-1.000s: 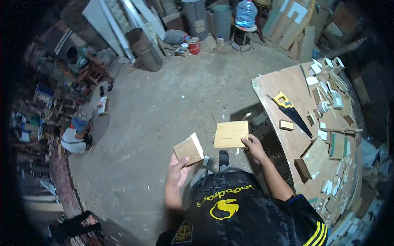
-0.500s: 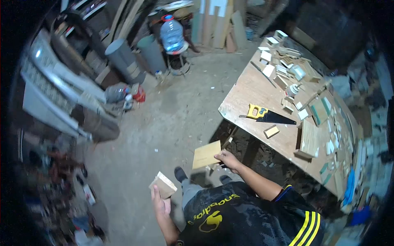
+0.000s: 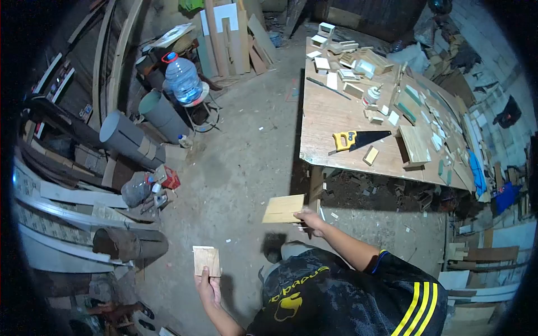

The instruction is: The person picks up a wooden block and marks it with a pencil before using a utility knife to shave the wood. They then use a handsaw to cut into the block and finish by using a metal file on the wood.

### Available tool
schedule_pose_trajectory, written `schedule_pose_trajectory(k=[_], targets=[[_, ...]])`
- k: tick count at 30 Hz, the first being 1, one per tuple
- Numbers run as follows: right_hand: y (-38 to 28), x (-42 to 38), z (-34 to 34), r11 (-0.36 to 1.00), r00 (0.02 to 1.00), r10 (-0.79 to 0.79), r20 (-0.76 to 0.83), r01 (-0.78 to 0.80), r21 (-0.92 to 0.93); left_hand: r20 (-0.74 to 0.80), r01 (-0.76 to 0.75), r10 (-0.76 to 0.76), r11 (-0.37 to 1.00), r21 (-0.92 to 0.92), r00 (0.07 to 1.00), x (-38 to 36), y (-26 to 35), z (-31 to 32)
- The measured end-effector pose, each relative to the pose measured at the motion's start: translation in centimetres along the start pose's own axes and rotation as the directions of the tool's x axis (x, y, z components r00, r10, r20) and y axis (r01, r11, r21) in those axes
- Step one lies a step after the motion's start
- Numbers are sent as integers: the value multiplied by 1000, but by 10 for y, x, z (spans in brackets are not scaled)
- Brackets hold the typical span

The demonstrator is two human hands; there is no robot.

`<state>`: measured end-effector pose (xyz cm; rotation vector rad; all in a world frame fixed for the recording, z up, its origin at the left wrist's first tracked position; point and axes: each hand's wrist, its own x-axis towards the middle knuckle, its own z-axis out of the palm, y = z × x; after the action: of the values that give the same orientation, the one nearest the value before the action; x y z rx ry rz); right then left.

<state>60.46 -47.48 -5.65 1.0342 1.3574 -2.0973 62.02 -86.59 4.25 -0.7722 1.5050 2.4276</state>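
My left hand [image 3: 208,285] grips a small squarish wooden piece [image 3: 207,259] by its lower edge, the thumb lying on its face. A pale strip shows along the top of that piece. In my right hand [image 3: 311,220] is a larger flat rectangular wooden board [image 3: 283,208], pinched at its right end. Both pieces are held in the air over the floor, apart from each other. Beyond my right hand, on the worktable [image 3: 336,120], lie a handsaw [image 3: 358,140] with a yellow and black handle and a small wooden block [image 3: 370,155].
Several small wooden boxes and offcuts [image 3: 353,73] cover the table's far part, near a white glue bottle [image 3: 371,96]. To the left stand a large water bottle [image 3: 183,79] on a stool, grey cylinders [image 3: 129,137] and leaning panels [image 3: 227,39]. Scraps dot the concrete floor [image 3: 235,162].
The view has swung, and the table now appears higher and more level. My left hand has shifted left and down, its piece turned more upright. Both hands keep their pieces.
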Motion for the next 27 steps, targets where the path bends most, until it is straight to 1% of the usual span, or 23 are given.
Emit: schedule_pose_trajectory(k=[2,3,4,6,7,8,10,11,14,15,18,19,21,23,25,26,27], targets=[[0,17,-20,993,997,-10,-72,18,117,23,-5,5,1000,-2,1000,17,4,9],[-7,19,-28,988,991,-83,-108,96,122,31,-11,11,1000,-9,999,25,5,14],[-16,22,-32,981,981,-119,-151,140,137,47,-4,4,1000,4,999,33,4,19],[-40,28,-39,962,962,-166,-216,207,181,67,56,-57,998,9,996,45,1,30],[-54,32,-42,950,954,-183,-236,233,210,79,61,-63,998,22,995,51,0,35],[-69,39,-45,936,947,-187,-263,253,245,110,96,-100,994,43,989,58,-1,39],[-93,69,-62,910,919,-228,-322,318,265,152,137,-145,988,65,978,70,1,52],[-117,94,-67,893,908,-248,-339,350,284,153,121,-132,990,75,979,87,7,64],[-159,139,-81,856,837,-293,-463,445,264,154,102,-112,992,74,982,115,17,87],[-174,151,-85,827,832,-287,-475,465,316,161,87,-100,993,84,982,127,21,93],[-218,183,-103,775,856,-198,-478,435,458,71,90,-93,995,47,993,161,38,127],[-232,192,-109,720,858,-198,-474,456,524,71,98,-102,993,63,992,173,44,140],[-260,207,-119,622,837,-176,-519,503,600,112,119,-137,981,151,984,201,57,170],[-282,214,-124,583,828,-160,-538,519,626,161,95,-132,971,218,978,228,64,206],[-281,217,-129,757,812,-179,-555,474,450,205,84,-152,948,308,967,257,74,236],[-266,224,-139,831,824,-216,-524,437,344,221,80,-158,942,325,963,273,75,248],[-247,217,-136,823,817,-177,-548,429,373,235,81,-169,936,343,957,283,76,261]])
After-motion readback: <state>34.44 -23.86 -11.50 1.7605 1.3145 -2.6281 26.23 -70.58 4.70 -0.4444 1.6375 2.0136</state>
